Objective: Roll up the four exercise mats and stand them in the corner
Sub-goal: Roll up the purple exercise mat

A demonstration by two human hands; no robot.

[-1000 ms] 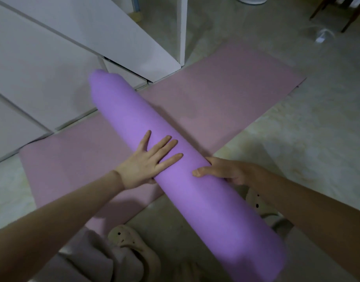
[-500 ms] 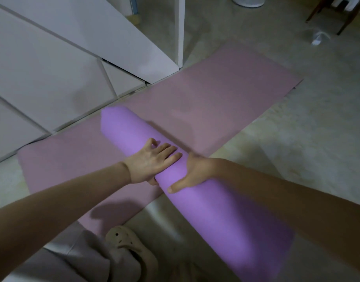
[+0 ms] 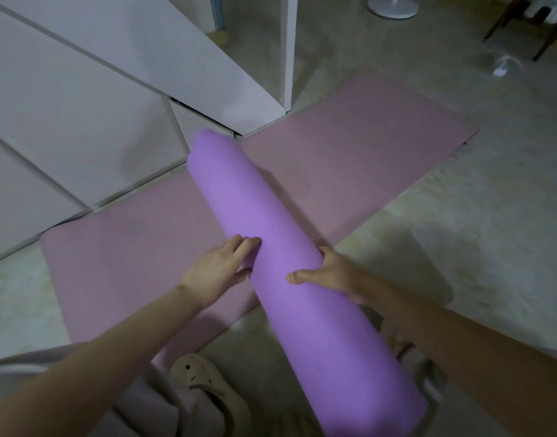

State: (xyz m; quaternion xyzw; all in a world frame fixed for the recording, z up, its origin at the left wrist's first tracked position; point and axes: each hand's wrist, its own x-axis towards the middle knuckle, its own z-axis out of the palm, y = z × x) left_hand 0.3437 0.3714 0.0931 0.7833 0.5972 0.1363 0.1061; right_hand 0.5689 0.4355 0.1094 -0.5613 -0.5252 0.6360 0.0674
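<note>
1. A rolled purple mat [image 3: 308, 316] is held in front of the person, its long axis running diagonally from the lower right, near the body, up and to the left.
2. Its far end is pointed at the foot of a white cabinet [image 3: 81, 105]; whether that end touches anything cannot be told.
3. The roll is gripped near its middle by both hands: the left hand [image 3: 220, 269] is curled against its left flank with the thumb beneath, and the right hand [image 3: 334, 275] is wrapped round it, thumb laid over the top.
4. A pink mat [image 3: 349, 159] is spread flat on the floor [image 3: 460, 231] along the cabinet, and is crossed by the roll.
5. A beige clog [image 3: 208, 386] is seen beside the near end.
6. A fan base [image 3: 392, 7] and chair legs [image 3: 504, 23] stand well apart, at the far edge.
</note>
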